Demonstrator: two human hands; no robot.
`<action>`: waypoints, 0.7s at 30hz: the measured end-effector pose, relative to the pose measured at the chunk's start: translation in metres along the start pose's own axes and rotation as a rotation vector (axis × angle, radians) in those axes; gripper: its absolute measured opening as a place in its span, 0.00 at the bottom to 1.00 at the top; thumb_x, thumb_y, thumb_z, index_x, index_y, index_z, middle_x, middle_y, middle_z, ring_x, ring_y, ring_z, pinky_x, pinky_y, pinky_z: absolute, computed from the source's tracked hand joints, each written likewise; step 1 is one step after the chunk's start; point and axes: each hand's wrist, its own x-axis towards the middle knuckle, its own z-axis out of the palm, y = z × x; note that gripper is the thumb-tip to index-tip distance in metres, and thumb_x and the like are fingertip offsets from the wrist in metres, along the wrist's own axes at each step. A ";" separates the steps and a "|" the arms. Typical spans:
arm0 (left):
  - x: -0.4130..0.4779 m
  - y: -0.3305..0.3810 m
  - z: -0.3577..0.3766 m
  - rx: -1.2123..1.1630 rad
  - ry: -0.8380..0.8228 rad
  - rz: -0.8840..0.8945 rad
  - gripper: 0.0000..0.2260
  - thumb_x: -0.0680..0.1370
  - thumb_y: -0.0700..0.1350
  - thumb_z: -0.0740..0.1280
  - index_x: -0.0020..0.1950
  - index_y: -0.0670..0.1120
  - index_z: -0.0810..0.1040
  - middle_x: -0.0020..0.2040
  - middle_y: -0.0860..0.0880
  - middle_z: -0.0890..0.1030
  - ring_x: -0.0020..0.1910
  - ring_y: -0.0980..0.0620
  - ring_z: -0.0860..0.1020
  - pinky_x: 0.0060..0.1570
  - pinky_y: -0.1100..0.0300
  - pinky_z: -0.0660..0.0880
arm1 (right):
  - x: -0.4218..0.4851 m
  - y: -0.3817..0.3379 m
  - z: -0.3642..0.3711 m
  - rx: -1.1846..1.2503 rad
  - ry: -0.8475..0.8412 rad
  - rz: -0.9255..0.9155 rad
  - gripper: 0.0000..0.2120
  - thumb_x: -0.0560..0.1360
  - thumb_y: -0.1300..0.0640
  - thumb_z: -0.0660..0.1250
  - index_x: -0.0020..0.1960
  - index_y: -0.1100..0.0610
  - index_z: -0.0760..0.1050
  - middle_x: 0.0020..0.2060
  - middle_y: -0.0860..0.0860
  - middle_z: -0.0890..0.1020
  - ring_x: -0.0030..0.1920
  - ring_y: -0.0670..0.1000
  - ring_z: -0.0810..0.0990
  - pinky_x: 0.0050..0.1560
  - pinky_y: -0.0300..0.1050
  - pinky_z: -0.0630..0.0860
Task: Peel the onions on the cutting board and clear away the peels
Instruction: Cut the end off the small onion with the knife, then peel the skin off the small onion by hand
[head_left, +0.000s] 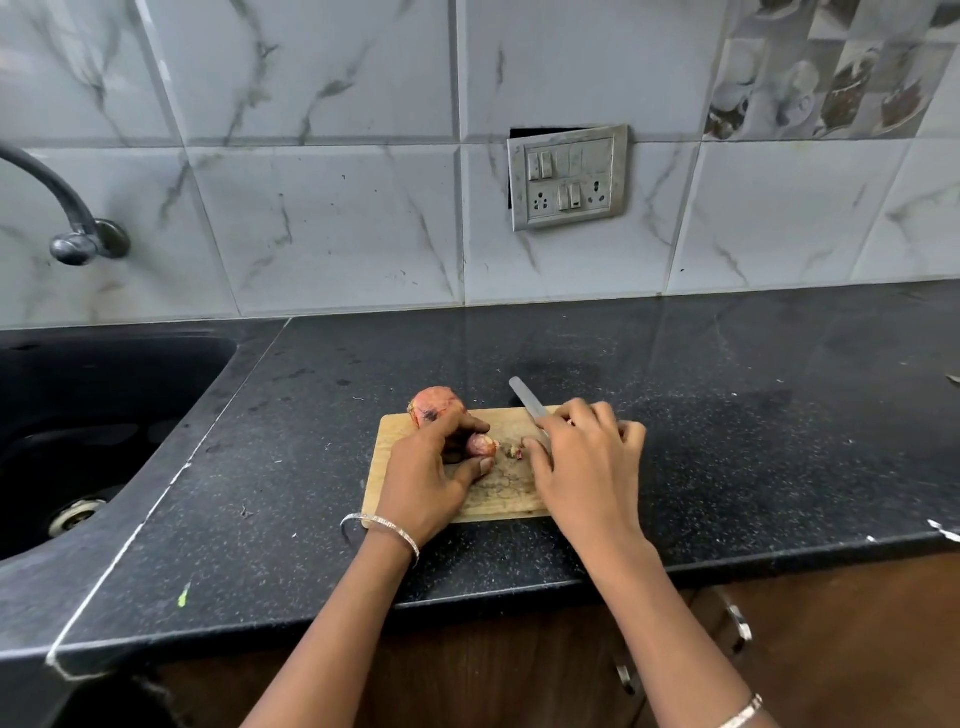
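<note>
At the far left a dark sink (78, 441) sits under a curved tap (62, 208), both well apart from the work. On the black counter (727, 415) lies the wooden cutting board (498, 499), and at its far-left corner rests 1 large onion (434, 408), its dry reddish skin intact. Just in front of it the left hand (431, 478) pins a small onion (480, 445) to the board, fingers curled closed around it with the thumb underneath. Beside that onion lies a tiny trimmed scrap (514, 453), likely a cut-off end. The right hand (587, 467) is wrapped shut around a knife (527, 400), whose blade points away toward the wall. This looks like the trimming step on the small onion; the next move probably calls for lifting loose skin at the cut end while the left hand stops the bulb from rolling. On the wall a switch plate (569, 176) hangs tilted; no brand or writing is legible anywhere.
</note>
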 end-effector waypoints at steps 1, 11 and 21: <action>0.000 -0.001 0.000 -0.003 0.002 0.001 0.14 0.72 0.38 0.78 0.55 0.48 0.82 0.47 0.57 0.85 0.47 0.64 0.82 0.50 0.75 0.75 | 0.000 0.001 0.000 -0.007 -0.050 0.029 0.12 0.78 0.47 0.68 0.59 0.49 0.82 0.54 0.48 0.81 0.55 0.52 0.76 0.52 0.53 0.67; -0.001 -0.002 0.001 -0.043 0.035 -0.019 0.15 0.70 0.39 0.80 0.52 0.51 0.81 0.47 0.56 0.85 0.47 0.61 0.83 0.52 0.72 0.77 | -0.009 0.016 -0.003 -0.017 -0.053 0.121 0.12 0.78 0.52 0.68 0.60 0.49 0.82 0.50 0.49 0.82 0.53 0.54 0.77 0.50 0.53 0.72; -0.001 -0.003 0.001 -0.082 0.053 -0.030 0.13 0.71 0.38 0.78 0.53 0.48 0.81 0.46 0.56 0.85 0.45 0.63 0.84 0.50 0.65 0.81 | 0.010 -0.015 0.002 0.914 -0.278 0.058 0.08 0.74 0.53 0.75 0.49 0.39 0.85 0.43 0.37 0.85 0.60 0.48 0.81 0.54 0.46 0.80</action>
